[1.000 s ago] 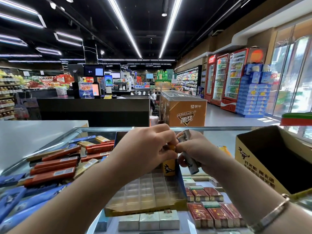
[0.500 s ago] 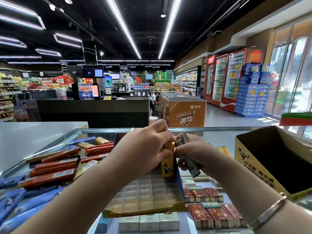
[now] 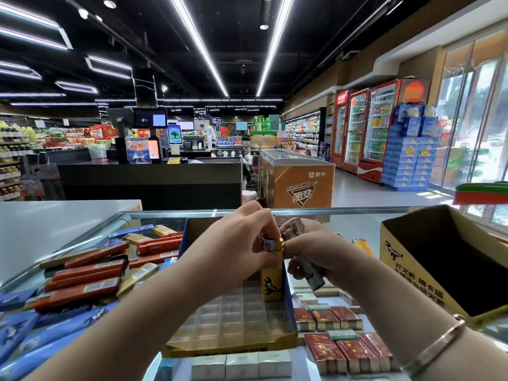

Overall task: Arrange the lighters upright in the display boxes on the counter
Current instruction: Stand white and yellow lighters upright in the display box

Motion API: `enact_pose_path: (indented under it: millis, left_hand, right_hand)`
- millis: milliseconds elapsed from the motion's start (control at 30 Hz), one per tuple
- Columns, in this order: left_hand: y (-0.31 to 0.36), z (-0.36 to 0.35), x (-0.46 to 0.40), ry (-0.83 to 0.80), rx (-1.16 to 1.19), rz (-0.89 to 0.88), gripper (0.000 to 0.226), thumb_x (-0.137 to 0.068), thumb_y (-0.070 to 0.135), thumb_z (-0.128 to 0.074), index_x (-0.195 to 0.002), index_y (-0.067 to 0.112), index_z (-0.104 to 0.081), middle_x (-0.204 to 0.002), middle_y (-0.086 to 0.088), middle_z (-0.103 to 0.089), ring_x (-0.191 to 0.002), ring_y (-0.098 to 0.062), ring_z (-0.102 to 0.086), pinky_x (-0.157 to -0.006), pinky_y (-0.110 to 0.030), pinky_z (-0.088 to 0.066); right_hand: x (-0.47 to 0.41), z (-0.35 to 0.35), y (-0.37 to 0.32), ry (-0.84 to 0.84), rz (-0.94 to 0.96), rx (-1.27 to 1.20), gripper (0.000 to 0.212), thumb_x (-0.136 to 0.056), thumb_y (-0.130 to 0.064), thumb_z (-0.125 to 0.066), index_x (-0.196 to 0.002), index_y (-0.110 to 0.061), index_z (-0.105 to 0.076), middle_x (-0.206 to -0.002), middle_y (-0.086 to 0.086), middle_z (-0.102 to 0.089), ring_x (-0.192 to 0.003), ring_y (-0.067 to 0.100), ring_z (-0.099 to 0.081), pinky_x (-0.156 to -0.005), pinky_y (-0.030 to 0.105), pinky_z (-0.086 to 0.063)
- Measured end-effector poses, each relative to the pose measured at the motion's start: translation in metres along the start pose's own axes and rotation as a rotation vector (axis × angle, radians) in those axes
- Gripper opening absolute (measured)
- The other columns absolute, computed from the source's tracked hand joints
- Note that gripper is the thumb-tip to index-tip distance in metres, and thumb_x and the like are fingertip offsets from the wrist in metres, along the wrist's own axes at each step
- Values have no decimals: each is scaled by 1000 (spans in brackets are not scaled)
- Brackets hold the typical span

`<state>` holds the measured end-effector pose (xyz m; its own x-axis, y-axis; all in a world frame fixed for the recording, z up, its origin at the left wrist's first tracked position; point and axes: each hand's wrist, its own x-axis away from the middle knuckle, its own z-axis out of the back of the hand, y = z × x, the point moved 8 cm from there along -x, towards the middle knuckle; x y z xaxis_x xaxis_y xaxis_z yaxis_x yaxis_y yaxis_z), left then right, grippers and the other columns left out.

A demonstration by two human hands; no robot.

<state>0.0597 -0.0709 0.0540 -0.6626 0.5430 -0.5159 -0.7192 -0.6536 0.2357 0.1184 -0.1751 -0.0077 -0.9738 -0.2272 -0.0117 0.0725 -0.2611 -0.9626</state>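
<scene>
Supermarket checkout, glass worktop (image 3: 357, 224) mid-frame. Left hand (image 3: 236, 243) pinches an orange lighter (image 3: 272, 279) upright in the display box (image 3: 233, 350), seated lower than before; right hand (image 3: 316, 248) grips a grey lighter (image 3: 308, 268).

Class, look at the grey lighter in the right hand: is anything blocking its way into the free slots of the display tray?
Nothing visible blocks it. The right hand holds the grey lighter just right of the tray, whose slots beside the upright yellow lighter lie open. Only the left hand hovers there.

The orange freezer chest (image 3: 298, 182) reads "蒙牛" and "随变"; the cardboard box (image 3: 412, 273) reads "打火机".
</scene>
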Motion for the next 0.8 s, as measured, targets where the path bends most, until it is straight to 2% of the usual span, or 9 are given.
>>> enact_pose_path:
  millis: [100, 233, 300, 400, 500, 567, 667, 800]
  left_hand:
    - [0, 1, -1, -24, 6, -13, 30, -74, 35, -73, -74, 45, -45, -95, 23, -44, -77, -1, -54, -68, -17, -50]
    - [-9, 5, 0, -52, 137, 33, 10, -73, 52, -61, -75, 45, -56, -95, 29, -43, -77, 5, -52, -64, -13, -46]
    - [-12, 8, 0, -9, 211, 37, 24, -66, 61, -53, -77, 41, -60, -92, 29, -45, -75, 6, -52, -61, -12, -44]
    - [-14, 14, -1, 59, 270, 32, 31, -66, 64, -50, -84, 41, -60, -91, 28, -49, -74, 3, -54, -60, -12, -44]
    - [-18, 19, -1, 115, 321, 49, 33, -67, 61, -51, -91, 41, -60, -90, 27, -53, -73, 0, -55, -61, -11, -45]
    - [-21, 19, -1, 117, 339, 84, 36, -66, 63, -50, -95, 42, -59, -87, 28, -56, -71, 1, -56, -60, -10, -45]
    - [-20, 13, -1, 88, 361, 116, 39, -65, 66, -50, -93, 42, -59, -84, 29, -59, -68, 2, -56, -58, -9, -45]
    - [-16, 12, -1, 93, 416, 92, 43, -62, 66, -54, -88, 34, -65, -75, 23, -63, -55, 3, -51, -50, -8, -40]
  right_hand:
    - [0, 1, 0, 7, -6, 0, 27, -80, 5, -57, -105, -1, -51, -84, 18, -54, -47, 14, -54, -42, 23, -44]
    - [4, 8, -7, 85, 34, -51, 23, -81, 4, -58, -101, -3, -50, -85, 17, -55, -49, 15, -54, -42, 24, -45]
    - [8, 22, -15, 188, 85, -158, 20, -82, 0, -61, -99, -5, -51, -88, 18, -59, -50, 15, -56, -44, 24, -47]
    - [15, 34, -30, 228, 170, -321, 9, -88, -15, -59, -90, -8, -55, -72, 9, -67, -53, 13, -59, -51, 27, -49]
    - [21, 30, -44, 185, 217, -289, 25, -83, -37, -59, -79, -12, -62, -76, 6, -69, -61, 16, -58, -52, 27, -47]
    - [27, 21, -53, 117, 261, -296, 31, -73, -43, -61, -75, -12, -64, -74, 4, -66, -61, 15, -58, -49, 25, -47]
    - [33, 10, -60, 42, 295, -395, 30, -65, -35, -65, -81, -9, -62, -64, 0, -55, -50, 10, -54, -42, 24, -45]
    - [36, 9, -66, 80, 365, -458, 22, -63, -24, -66, -76, -7, -61, -62, 1, -52, -46, 7, -52, -40, 23, -45]
